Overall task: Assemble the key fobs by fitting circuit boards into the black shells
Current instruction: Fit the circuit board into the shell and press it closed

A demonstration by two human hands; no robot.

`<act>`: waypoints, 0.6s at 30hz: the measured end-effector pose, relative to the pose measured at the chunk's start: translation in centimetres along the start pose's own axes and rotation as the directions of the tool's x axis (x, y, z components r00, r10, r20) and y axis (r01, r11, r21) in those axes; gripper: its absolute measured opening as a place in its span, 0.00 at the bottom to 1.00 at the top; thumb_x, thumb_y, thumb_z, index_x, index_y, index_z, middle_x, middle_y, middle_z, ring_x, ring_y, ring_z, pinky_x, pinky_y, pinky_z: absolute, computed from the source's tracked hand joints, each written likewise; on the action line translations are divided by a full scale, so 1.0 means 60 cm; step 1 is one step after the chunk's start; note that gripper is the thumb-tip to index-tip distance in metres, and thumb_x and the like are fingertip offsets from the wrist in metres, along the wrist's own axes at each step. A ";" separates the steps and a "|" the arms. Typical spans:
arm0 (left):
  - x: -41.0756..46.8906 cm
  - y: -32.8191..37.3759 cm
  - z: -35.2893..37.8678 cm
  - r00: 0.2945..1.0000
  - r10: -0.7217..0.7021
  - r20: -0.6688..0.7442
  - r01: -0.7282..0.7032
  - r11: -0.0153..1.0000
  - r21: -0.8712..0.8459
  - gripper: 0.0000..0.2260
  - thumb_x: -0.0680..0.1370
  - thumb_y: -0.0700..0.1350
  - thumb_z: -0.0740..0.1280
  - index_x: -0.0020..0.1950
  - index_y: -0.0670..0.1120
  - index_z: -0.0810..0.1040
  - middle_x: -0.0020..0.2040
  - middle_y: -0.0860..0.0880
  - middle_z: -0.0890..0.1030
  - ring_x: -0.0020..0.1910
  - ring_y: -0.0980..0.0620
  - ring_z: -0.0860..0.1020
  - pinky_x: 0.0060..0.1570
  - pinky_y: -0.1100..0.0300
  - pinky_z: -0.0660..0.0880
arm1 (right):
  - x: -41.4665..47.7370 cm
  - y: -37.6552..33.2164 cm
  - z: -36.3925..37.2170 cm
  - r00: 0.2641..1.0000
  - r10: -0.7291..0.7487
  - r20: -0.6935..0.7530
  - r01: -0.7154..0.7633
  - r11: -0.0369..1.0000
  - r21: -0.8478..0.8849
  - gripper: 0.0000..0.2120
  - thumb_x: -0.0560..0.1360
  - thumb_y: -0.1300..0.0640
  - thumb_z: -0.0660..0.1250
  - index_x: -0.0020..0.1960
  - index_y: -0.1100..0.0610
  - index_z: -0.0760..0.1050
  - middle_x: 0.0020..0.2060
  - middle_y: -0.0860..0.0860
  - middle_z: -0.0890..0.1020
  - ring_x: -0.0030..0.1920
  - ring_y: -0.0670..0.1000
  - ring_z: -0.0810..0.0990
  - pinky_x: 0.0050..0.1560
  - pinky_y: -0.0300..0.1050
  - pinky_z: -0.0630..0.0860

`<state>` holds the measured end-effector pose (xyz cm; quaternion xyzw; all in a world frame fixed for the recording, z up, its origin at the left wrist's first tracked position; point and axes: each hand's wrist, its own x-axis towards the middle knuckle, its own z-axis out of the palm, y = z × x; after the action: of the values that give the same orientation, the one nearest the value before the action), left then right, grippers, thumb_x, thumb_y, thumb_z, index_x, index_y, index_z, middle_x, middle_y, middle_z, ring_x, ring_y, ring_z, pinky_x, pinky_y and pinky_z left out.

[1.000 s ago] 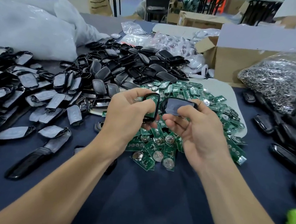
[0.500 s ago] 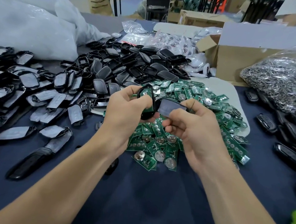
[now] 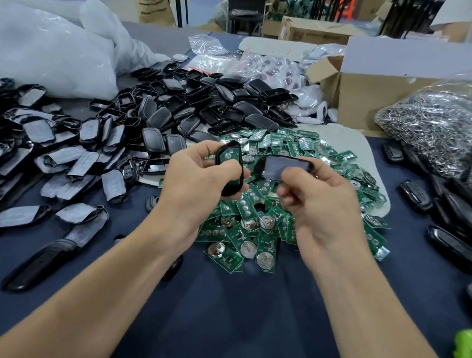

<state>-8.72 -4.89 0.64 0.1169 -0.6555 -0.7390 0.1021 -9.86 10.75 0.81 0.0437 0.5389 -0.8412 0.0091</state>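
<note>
My left hand [image 3: 197,181] grips a black shell half [image 3: 229,169] held upright, with a green circuit board seated inside it. My right hand [image 3: 317,204] holds a second black shell half [image 3: 282,169] covered by grey protective film, a short gap to the right of the first. Both are held above a heap of green circuit boards [image 3: 293,201] with coin cells. A pile of empty black shells [image 3: 207,106] lies behind the hands.
Film-covered shell halves [image 3: 45,143] spread over the left of the dark blue table [image 3: 215,321]. White plastic bags [image 3: 46,45] sit at the far left, a cardboard box [image 3: 381,97] and bags of metal rings [image 3: 435,131] at the right. Black fobs [image 3: 455,223] line the right edge.
The two shell halves were brought close together half a second ago and now sit slightly apart again. Both hands stay above the circuit board heap.
</note>
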 end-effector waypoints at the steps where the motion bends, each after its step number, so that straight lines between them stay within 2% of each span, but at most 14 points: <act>1: 0.000 0.001 0.000 1.000 -0.001 0.006 0.001 1.000 -0.005 0.09 0.76 0.31 0.68 0.55 0.37 0.79 0.41 0.42 0.87 0.36 0.45 0.85 0.36 0.59 0.82 | 0.004 -0.003 -0.006 0.999 0.051 0.010 -0.052 0.995 0.089 0.15 0.74 0.74 0.67 0.36 0.57 0.80 0.32 0.54 0.79 0.30 0.48 0.75 0.29 0.37 0.70; 4: 0.000 0.002 -0.002 1.000 0.003 0.017 -0.003 1.000 -0.016 0.07 0.77 0.30 0.67 0.54 0.37 0.79 0.40 0.42 0.87 0.34 0.46 0.85 0.35 0.59 0.82 | 0.010 -0.009 -0.020 0.976 0.144 0.166 -0.181 0.953 0.243 0.11 0.72 0.72 0.67 0.39 0.57 0.79 0.34 0.53 0.80 0.33 0.48 0.75 0.33 0.38 0.72; 6: 0.000 0.002 0.000 1.000 0.006 0.015 -0.006 1.000 -0.005 0.10 0.77 0.30 0.67 0.57 0.36 0.78 0.39 0.43 0.87 0.33 0.46 0.85 0.34 0.59 0.82 | 0.010 -0.009 -0.025 0.940 0.114 0.323 -0.186 0.961 0.203 0.09 0.68 0.70 0.68 0.40 0.57 0.80 0.40 0.54 0.82 0.37 0.48 0.78 0.37 0.39 0.75; 8: 0.001 0.000 0.001 1.000 0.015 0.003 -0.015 1.000 0.012 0.12 0.77 0.30 0.68 0.59 0.36 0.78 0.41 0.40 0.86 0.32 0.46 0.85 0.34 0.59 0.81 | 0.010 -0.007 -0.024 0.906 0.040 0.422 -0.098 0.988 0.117 0.12 0.68 0.72 0.69 0.38 0.55 0.81 0.44 0.53 0.84 0.42 0.48 0.81 0.42 0.40 0.77; 10: 0.000 0.001 0.001 0.999 0.035 0.004 -0.035 0.999 0.030 0.09 0.76 0.30 0.68 0.55 0.37 0.79 0.43 0.35 0.85 0.32 0.47 0.84 0.34 0.59 0.82 | 0.013 -0.002 -0.022 0.913 -0.101 0.394 0.121 0.992 -0.026 0.18 0.67 0.78 0.70 0.37 0.54 0.82 0.45 0.52 0.86 0.46 0.49 0.83 0.48 0.42 0.79; 12: -0.001 0.002 0.001 0.997 0.070 0.018 -0.071 0.997 0.044 0.07 0.75 0.29 0.68 0.49 0.38 0.81 0.44 0.34 0.85 0.33 0.47 0.84 0.34 0.58 0.82 | 0.016 0.005 -0.019 0.909 -0.260 0.326 0.330 0.927 -0.181 0.23 0.66 0.82 0.67 0.36 0.54 0.82 0.43 0.51 0.88 0.49 0.48 0.85 0.53 0.45 0.81; 13: -0.002 0.002 0.001 0.996 0.090 0.027 -0.091 0.995 0.048 0.07 0.75 0.29 0.68 0.47 0.40 0.81 0.42 0.36 0.86 0.33 0.48 0.84 0.34 0.59 0.82 | 0.018 0.008 -0.017 0.900 -0.308 0.310 0.383 0.898 -0.218 0.24 0.66 0.83 0.67 0.36 0.54 0.83 0.43 0.50 0.88 0.50 0.49 0.85 0.55 0.46 0.81; 16: -0.004 0.004 0.002 0.990 0.130 0.047 -0.133 0.990 0.047 0.09 0.75 0.28 0.67 0.44 0.42 0.81 0.37 0.43 0.86 0.34 0.49 0.83 0.35 0.61 0.81 | 0.019 0.012 -0.017 0.886 -0.354 0.299 0.426 0.876 -0.226 0.25 0.66 0.84 0.68 0.37 0.53 0.84 0.44 0.51 0.88 0.51 0.50 0.86 0.55 0.47 0.82; 18: -0.005 0.005 0.002 0.988 0.143 0.057 -0.145 0.988 0.042 0.09 0.76 0.29 0.68 0.44 0.42 0.81 0.36 0.44 0.86 0.34 0.50 0.83 0.36 0.60 0.82 | 0.020 0.012 -0.019 0.885 -0.356 0.300 0.427 0.877 -0.220 0.26 0.66 0.83 0.68 0.36 0.52 0.84 0.44 0.51 0.88 0.51 0.50 0.86 0.55 0.47 0.82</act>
<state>-8.49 -4.74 0.95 0.0517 -0.6815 -0.7173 0.1350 -10.92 11.50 -0.44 -0.1750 0.6443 -0.7392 -0.0885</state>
